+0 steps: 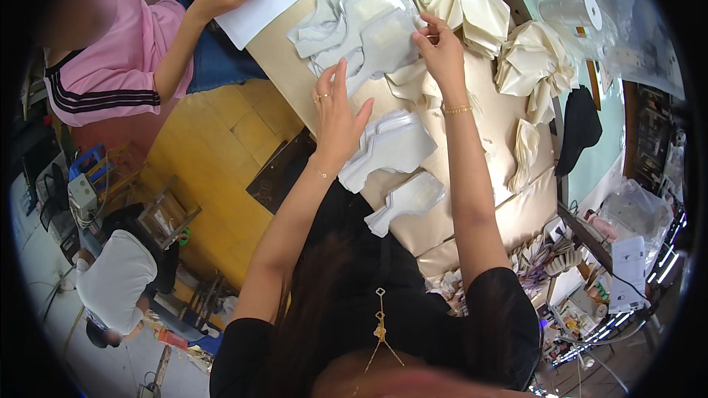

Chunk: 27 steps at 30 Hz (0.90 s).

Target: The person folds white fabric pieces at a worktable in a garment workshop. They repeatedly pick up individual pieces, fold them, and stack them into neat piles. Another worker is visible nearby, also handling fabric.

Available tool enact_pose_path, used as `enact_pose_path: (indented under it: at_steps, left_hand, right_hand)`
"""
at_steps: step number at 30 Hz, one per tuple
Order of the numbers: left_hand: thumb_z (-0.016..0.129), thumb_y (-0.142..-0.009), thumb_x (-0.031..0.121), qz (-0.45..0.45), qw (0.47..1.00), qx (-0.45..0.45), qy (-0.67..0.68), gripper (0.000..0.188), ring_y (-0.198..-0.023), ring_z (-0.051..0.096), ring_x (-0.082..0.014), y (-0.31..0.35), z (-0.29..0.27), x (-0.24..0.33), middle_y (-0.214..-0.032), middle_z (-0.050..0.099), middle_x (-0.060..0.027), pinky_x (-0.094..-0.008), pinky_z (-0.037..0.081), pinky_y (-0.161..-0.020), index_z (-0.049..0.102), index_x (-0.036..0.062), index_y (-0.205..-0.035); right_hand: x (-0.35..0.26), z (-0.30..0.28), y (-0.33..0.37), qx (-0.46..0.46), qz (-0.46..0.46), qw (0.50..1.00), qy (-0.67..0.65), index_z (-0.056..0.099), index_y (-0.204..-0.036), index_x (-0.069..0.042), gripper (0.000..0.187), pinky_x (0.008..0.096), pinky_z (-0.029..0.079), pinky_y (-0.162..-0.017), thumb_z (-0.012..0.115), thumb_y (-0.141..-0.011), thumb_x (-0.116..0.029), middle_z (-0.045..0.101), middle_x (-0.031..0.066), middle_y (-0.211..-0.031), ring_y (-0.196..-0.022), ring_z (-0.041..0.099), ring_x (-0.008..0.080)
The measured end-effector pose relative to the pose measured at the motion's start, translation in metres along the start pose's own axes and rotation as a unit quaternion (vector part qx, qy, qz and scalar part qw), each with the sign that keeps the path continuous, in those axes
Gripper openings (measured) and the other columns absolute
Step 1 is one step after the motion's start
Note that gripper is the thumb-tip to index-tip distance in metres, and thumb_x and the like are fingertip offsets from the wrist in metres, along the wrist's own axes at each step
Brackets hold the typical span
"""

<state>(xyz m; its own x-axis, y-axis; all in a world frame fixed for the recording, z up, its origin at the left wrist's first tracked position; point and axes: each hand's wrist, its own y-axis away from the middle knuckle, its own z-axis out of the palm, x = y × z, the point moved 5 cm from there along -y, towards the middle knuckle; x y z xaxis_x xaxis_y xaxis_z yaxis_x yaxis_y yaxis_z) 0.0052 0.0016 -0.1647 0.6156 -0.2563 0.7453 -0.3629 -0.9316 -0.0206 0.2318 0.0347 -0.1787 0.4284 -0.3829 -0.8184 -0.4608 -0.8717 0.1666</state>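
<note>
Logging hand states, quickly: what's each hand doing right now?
Left hand: open, fingers spread, at the pale grey pieces.
Right hand: fingers bent at the pieces' right edge; whether gripping cannot be told.

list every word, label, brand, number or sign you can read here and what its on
No text can be quoted with confidence.
White sheet at the far right: faint marks, too small to read.
Dark panel beside the table: pale marks like lettering, too unclear to quote.
Grey cut pieces near the left hand and right hand: no readable text.
</note>
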Motion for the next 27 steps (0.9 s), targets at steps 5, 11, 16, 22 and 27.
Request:
enact_pose_path:
  at_steps: [5,11,16,22,27]
  left_hand:
    - [0.083,-0.074,0.019,0.02,0.998,0.019,-0.053,0.105,-0.127,0.036,-0.0407,-0.026,0.02,0.009,-0.14,0.035,-0.0233,-0.0492,0.032,-0.108,0.016,0.008,-0.154]
    - [0.084,-0.071,0.017,-0.007,1.0,0.022,-0.017,0.111,-0.125,0.041,-0.0438,-0.046,0.015,-0.006,-0.136,0.039,-0.0268,-0.0496,0.035,-0.107,0.011,0.0055,-0.154]
    - [0.087,-0.069,0.022,0.018,0.999,0.042,-0.004,0.116,-0.124,0.044,-0.0446,-0.083,-0.006,-0.021,-0.136,0.042,-0.0278,-0.0519,0.035,-0.106,0.01,0.0057,-0.154]
    - [0.091,-0.056,0.046,0.074,0.96,-0.072,-0.261,0.132,-0.12,0.048,-0.0383,-0.113,0.007,-0.028,-0.13,0.048,-0.0215,-0.053,0.031,-0.103,0.012,0.0218,-0.158]
    - [0.092,-0.053,0.046,0.071,0.968,-0.119,-0.209,0.134,-0.12,0.047,-0.0395,-0.123,0.005,-0.035,-0.13,0.047,-0.0222,-0.0516,0.031,-0.101,0.013,0.0237,-0.158]
  right_hand:
    - [-0.026,0.0,0.026,-0.092,0.0,0.995,-0.048,0.065,-0.118,0.0,0.031,0.0302,0.05,-0.073,0.066,-0.088,-0.009,0.067,0.0086,-0.087,-0.073,0.061,0.0162]
    - [-0.049,0.005,0.022,-0.218,0.015,0.952,-0.216,0.068,-0.111,-0.001,0.023,0.0237,0.048,-0.071,0.062,-0.097,-0.018,0.066,0.0006,-0.086,-0.077,0.059,0.0077]
    - [-0.045,-0.02,-0.009,-0.063,-0.016,0.974,-0.218,0.067,-0.114,-0.002,0.027,0.0254,0.05,-0.075,0.058,-0.099,-0.023,0.067,0.0039,-0.092,-0.083,0.062,0.0109]
    - [-0.005,-0.026,0.012,-0.016,0.101,0.944,-0.315,0.059,-0.12,0.001,0.027,0.0289,0.051,-0.088,0.054,-0.101,-0.017,0.065,0.0084,-0.108,-0.098,0.064,0.0158]
    - [0.027,-0.001,0.044,0.001,0.196,0.9,-0.388,0.052,-0.126,0.005,0.031,0.0298,0.051,-0.091,0.051,-0.101,-0.013,0.061,0.0142,-0.119,-0.106,0.062,0.0184]
